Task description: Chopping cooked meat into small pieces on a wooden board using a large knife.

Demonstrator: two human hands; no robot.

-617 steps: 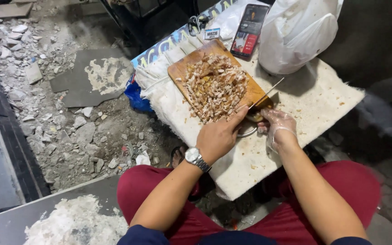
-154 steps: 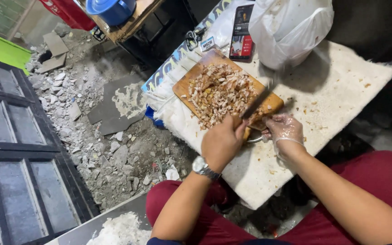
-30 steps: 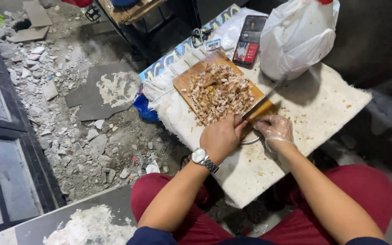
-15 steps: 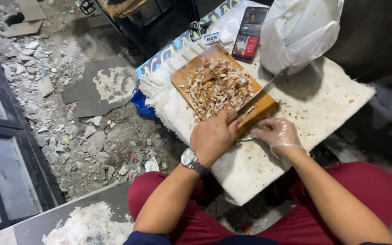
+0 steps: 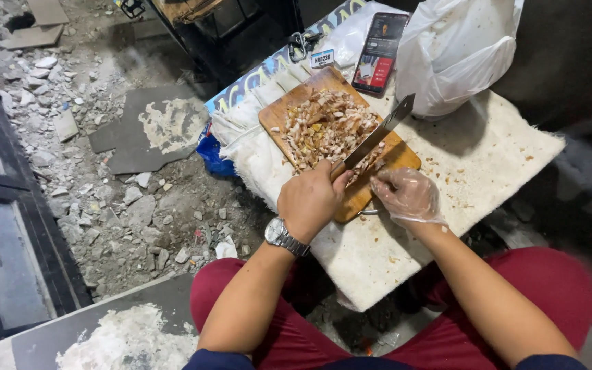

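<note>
My left hand (image 5: 311,200), with a metal wristwatch (image 5: 284,237) on the wrist, grips the handle of a long knife (image 5: 378,133) whose blade is raised at a slant above a wooden cutting board (image 5: 399,157). A heap of chopped pale and brown bits (image 5: 323,127) covers the board. In a clear plastic glove, my right hand (image 5: 408,196) rests at the board's near right corner with the fingers loosely curled, touching the chopped bits. The board lies on a low table covered with a white cloth (image 5: 488,164).
A phone (image 5: 379,52) with a lit screen and a white plastic bag (image 5: 455,49) lie at the table's far end. Rubble and broken tiles (image 5: 125,199) cover the ground to the left. A blue bag (image 5: 215,155) sits under the table edge. My red trousers (image 5: 549,288) are below.
The knife blade has lifted off the board and now points up and to the right. My gloved right hand has moved in toward the board's corner.
</note>
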